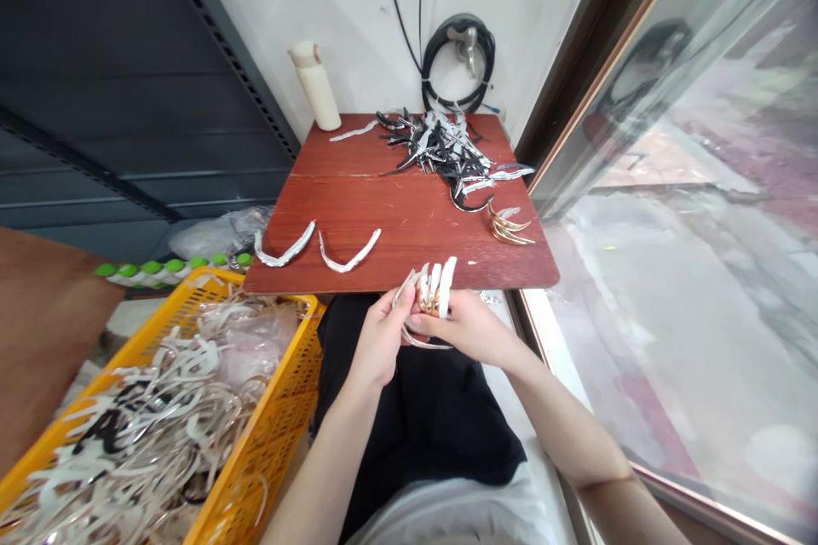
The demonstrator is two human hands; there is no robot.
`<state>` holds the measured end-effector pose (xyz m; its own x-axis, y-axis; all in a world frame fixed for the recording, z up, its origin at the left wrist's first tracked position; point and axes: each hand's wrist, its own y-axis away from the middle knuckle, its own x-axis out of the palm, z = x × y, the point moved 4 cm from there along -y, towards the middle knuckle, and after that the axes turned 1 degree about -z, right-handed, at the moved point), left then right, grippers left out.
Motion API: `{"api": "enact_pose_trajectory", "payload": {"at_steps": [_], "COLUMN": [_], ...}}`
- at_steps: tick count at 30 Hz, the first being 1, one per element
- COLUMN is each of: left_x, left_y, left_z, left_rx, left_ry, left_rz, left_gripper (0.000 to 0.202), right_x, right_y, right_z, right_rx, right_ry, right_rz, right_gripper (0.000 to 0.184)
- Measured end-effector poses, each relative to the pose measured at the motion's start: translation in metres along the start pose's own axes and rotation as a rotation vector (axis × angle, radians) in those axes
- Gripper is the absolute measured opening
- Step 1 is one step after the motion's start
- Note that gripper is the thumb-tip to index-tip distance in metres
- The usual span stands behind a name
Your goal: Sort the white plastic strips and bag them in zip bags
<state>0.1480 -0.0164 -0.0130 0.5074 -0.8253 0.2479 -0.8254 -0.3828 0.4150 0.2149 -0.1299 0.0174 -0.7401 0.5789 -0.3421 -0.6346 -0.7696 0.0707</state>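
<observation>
Just off the near edge of the red-brown table (pixel 409 213), above my lap, my two hands meet around a small bundle of curved strips (pixel 435 285). The strips look white on one face and gold or shiny on the other; their exact kind I cannot make out. My left hand (pixel 382 325) pinches the bundle from the left, thumb on top. Wrapped round its right side is my right hand (pixel 471 325), its thumb across the front. A thin curved end (pixel 425 344) sticks out below the fingers. The fingers partly hide the strips.
Two white V-shaped strips (pixel 285 249) lie at the table's front left. Gold curved strips (pixel 508 227) rest at right, with a black-and-white strip pile (pixel 447 145) behind. A cream bottle (pixel 318 89) stands at the back. A yellow crate (pixel 256 426) of strips sits left; a window (pixel 690 230) is right.
</observation>
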Motion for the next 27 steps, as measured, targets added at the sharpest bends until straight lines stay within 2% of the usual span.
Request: {"api": "enact_pose_trajectory", "payload": {"at_steps": [4,8,18,23,27], "left_x": [0.001,0.0,-0.001,0.004,0.009], "left_y": [-0.001,-0.002,-0.006,-0.008,-0.017], "left_z": [0.001,0.001,0.002,0.004,0.008], "left_rx": [-0.006,-0.009,0.033,0.022,-0.01], "left_ry": [-0.018,-0.014,-0.047,-0.016,0.043], "left_rz": [-0.006,-0.002,0.008,0.107,0.091], "left_gripper": [0.041,0.044,0.036,0.036,0.038], "right_x": [0.0,-0.001,-0.002,-0.012,-0.027], "right_y": [0.0,0.0,-0.002,-0.002,0.004], "right_z": [-0.001,-0.005,-0.004,-0.009,-0.02], "right_rx": [0.018,0.019,0.038,0.064,0.106], "right_ry": [0.065,-0.005,0.129,0.11,-0.027], "right_rz": [0.002,-0.004,-0.167,-0.248,-0.254], "right_gripper": [0.02,0.021,0.026,0.027,0.024]}}
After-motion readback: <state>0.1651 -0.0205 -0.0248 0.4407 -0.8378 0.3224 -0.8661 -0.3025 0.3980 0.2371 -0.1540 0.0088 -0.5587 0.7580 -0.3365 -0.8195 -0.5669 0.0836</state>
